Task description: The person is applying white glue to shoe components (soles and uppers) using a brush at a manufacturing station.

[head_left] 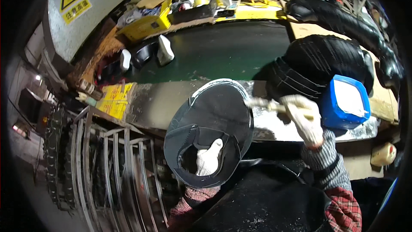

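My left hand point(209, 159), in a white knit glove, reaches through the opening of a black, oval, brim-like sheet piece point(219, 109) and grips it, thumb up on the inside. A white band of wet-looking coating runs along the far rim of the piece. My right hand point(304, 118), also gloved, is closed around the pale handle of a brush point(270, 104). The brush tip is at the right rim of the piece, slightly blurred; whether it touches cannot be told. Close beside my right hand stands a blue square tub point(328, 107) with white contents.
Behind lies a dark green work surface point(214, 56). Bundled black ribbed pieces point(322, 64) sit at the right. White shoe-last-like shapes point(165, 50) and a yellow crate point(146, 25) stand at the back left. A metal rack point(116, 167) is at the left, a pale jug point(383, 154) at the right.
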Available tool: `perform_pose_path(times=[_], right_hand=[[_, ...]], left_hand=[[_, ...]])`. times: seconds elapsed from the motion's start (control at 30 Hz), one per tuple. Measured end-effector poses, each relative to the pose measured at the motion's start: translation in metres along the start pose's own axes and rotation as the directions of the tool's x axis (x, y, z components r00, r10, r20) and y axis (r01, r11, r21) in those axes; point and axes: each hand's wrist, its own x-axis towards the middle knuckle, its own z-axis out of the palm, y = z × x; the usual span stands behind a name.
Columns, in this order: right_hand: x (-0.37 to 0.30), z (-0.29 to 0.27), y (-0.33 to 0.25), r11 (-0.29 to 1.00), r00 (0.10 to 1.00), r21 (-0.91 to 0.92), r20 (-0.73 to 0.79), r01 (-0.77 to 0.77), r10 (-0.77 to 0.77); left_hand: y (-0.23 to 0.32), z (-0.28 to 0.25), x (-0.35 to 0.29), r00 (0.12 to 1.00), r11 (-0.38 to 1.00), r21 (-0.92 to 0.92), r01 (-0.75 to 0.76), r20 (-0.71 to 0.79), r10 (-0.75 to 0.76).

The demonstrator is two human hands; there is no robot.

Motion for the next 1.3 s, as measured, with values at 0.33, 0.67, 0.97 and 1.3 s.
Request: perform_pose_path(times=[0.33,0.67,0.97,1.3], right_hand=[[0.031,0.094,-0.064,0.679,0.751,-0.456,0.622,0.576,-0.220],[-0.017,0.088,-0.057,0.629,0.538,-0.094,0.625,0.771,-0.566],[-0.083,-0.020,-0.050,0.999,0.991,0.034,-0.133,-0.010,0.014],[-0.020,-0.053,-0.021,0.677,0.755,-0.463,-0.023,0.573,-0.655]], left_hand=[[0.013,0.028,0.005,0.946,0.998,-0.062,0.033,0.323,-0.011],[0.025,0.030,0.004,0.935,0.994,-0.112,-0.004,0.351,0.044],[0.052,0.019,0.019,0.804,0.812,0.306,-0.497,0.515,0.297],[0.049,0.033,-0.030,0.975,0.986,0.074,0.152,0.155,-0.162]])
